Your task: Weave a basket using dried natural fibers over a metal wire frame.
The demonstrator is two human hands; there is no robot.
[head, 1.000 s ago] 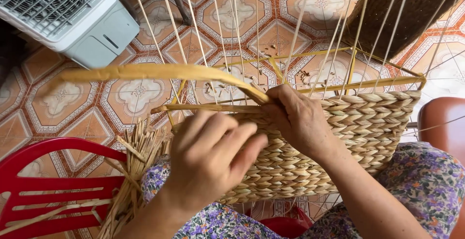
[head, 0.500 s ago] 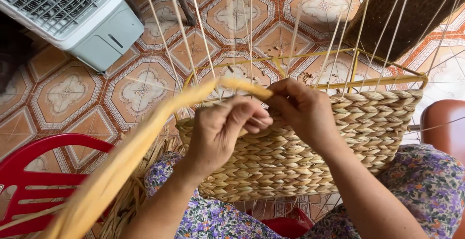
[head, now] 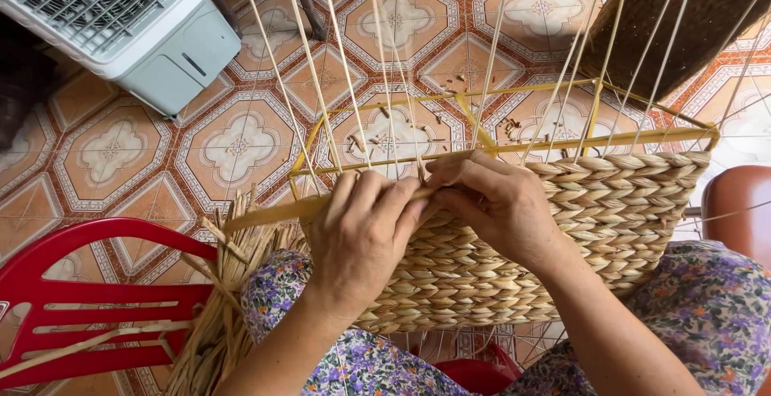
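While the basket [head: 514,259] fills the frame's centre, the left hand [head: 361,239] and right hand [head: 498,203] both pinch a straw strand [head: 273,213] with their fingers at its rim.

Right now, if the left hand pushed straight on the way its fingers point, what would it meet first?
Probably the right hand: the left hand points up and right along the straw strand both hands pinch at the basket rim, almost touching.

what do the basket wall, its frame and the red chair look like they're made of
Half-woven tan basket wall: twisted dried plant fibre, matte, likely seagrass or similar. Thin yellow basket frame: straight rigid rods, probably coated metal wire. Pale flat strand gripped by the left hand and right hand: the same dry fibre. Red slatted chair: glossy moulded plastic.
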